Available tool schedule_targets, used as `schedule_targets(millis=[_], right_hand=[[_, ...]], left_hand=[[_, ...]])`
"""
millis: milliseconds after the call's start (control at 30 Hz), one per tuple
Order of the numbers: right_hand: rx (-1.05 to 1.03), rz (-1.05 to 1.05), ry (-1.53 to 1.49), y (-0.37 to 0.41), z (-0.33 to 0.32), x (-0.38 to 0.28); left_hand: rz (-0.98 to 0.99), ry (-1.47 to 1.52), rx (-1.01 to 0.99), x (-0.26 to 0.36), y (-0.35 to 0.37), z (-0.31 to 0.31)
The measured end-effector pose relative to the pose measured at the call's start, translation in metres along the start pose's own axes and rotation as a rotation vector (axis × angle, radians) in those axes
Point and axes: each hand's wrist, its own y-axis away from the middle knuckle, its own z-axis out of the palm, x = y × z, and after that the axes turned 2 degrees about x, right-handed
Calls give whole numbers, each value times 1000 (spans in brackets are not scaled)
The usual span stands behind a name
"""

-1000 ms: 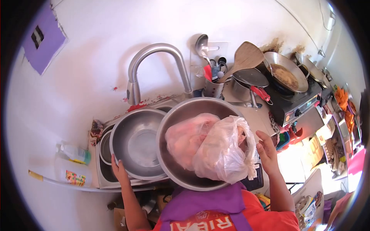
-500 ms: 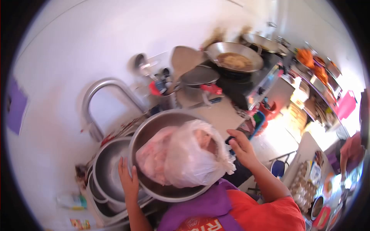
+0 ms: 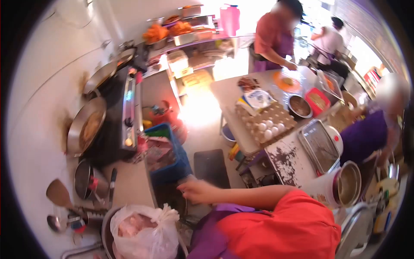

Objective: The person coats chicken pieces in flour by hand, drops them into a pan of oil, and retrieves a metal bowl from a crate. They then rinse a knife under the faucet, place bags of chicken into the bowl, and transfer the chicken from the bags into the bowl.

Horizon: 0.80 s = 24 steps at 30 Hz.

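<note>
So the bagged meat (image 3: 133,226) has made it into the metal bowl (image 3: 105,233) down at 7 o'clock, and that's about all that can be called done from here. The plastic bag (image 3: 151,237) is bunched up at one end, with pink meat showing in a gap, so it looks like none of it has been tipped out loose, and the unbagging is left, if that's even wanted. The right hand (image 3: 198,191) is seen at 6 o'clock, just off the bag, fingers loosely bent and a bit apart, with nothing obviously gripped. The left hand is out of view, so no clue what its fingers are up to. A blue bin (image 3: 183,157) can be spotted at 8 o'clock, a wok (image 3: 75,137) with brownish stuff inside at 9, and an egg tray (image 3: 280,113) at 3.
</note>
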Motion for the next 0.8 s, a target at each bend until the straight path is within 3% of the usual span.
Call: schedule_targets(millis=[33, 67, 100, 167, 233, 300, 367, 467, 500, 600, 667, 733, 800], right_hand=[[16, 142, -81, 4, -10, -1], [151, -6, 193, 5, -21, 3], [174, -10, 168, 7, -28, 17], [177, 81, 6, 6, -41, 36], [164, 47, -109, 8, -49, 23], [160, 35, -184, 6, -52, 25], [151, 57, -213, 2, -55, 23], [99, 79, -226, -18, -44, 22], [56, 31, -177, -30, -36, 24], [-72, -201, 51, -88, 0, 18], [-154, -251, 188, -123, 31, -22], [-157, -612, 309, -178, 74, -9], [-158, -725, 457, -219, 117, -16]], left_hand=[[-105, 62, -50, 41, -11, -15], [102, 224, 124, -39, -35, 28], [287, 132, 215, -25, -47, 20], [177, 250, 302, 25, -68, 3], [307, 28, 374, 55, -95, -17], [372, -127, 383, 74, -112, -30], [313, -117, 194, 73, -120, -31], [378, -61, 77, 66, -118, -21], [304, -63, -3, 66, -113, -20], [283, -21, 23, 82, -87, -29], [290, -1, 86, 87, -63, -34], [195, 11, 74, 87, -36, -39], [102, 40, 18, 87, -6, -47]])
